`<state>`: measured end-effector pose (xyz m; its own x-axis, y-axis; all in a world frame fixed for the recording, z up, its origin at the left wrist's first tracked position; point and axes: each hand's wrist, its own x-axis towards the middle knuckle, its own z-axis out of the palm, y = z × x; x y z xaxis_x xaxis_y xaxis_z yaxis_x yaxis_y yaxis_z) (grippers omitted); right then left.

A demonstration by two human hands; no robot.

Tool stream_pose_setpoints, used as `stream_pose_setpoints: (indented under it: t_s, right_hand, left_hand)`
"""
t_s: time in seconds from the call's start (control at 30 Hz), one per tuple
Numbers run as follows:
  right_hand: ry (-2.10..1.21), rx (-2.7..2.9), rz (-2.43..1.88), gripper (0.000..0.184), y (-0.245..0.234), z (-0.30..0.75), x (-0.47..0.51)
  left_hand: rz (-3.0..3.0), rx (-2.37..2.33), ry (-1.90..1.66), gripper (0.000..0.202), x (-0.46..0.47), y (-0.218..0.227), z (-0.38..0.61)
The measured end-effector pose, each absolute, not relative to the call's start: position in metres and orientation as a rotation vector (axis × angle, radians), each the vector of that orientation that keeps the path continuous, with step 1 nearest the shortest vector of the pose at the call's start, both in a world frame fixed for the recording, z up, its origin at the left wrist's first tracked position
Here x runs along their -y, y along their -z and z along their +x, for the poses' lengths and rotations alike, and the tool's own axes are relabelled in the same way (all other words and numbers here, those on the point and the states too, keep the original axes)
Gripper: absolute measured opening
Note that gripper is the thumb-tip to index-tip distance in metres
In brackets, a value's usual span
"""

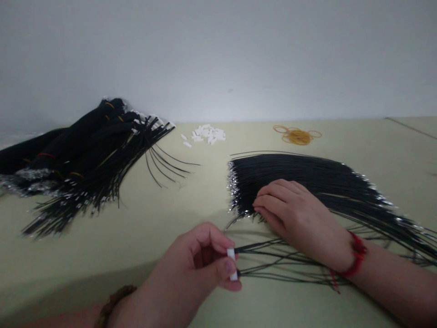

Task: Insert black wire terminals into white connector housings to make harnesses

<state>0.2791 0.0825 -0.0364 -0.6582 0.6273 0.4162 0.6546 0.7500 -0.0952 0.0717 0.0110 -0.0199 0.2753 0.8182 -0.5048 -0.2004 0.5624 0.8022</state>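
Centrally, near the lower edge of the view, the left hand [201, 269] grips a small white connector [231, 253] between its thumb and bent fingers. The connector stands roughly upright at the fingertips, with its upper end and part of its lower end showing past the thumb. From its right side, black leads [262, 275] leave in 2 groups, fan out and run rightward, passing under the right hand's wrist.

Just above and to the right of the connector, apart from it, the right hand [293, 212] lies palm down with its fingers bent and drawn together. Its fingertips touch the near left corner of a wide spread of black wires [290, 168]; whether they pinch a wire cannot be told. This spread has silvery tips at both ends and stretches right, beyond the right hand.

Farther back on the pale table [194, 196], well apart from both hands, lie a scatter of white pieces [209, 134] and, to their right, a tangle of yellowish rubber bands [298, 136]. Dark wire bundles [82, 136] are heaped at the left, several bound with bands, 1 of them red.
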Motion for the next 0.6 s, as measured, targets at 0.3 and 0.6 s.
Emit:
stream_pose_setpoints:
  t_s: [0.3, 0.6]
  right_hand:
    - [0.105, 2.449, -0.738, 0.016, 0.024, 0.281, -0.067]
    - [-0.139, 2.476, -0.783, 0.039, 0.01, 0.257, -0.023]
  left_hand:
    - [0.721, -1.09, -0.79, 0.022, -0.01, 0.022, 0.069]
    - [0.702, -1.086, -0.786, 0.02, -0.011, 0.02, 0.068]
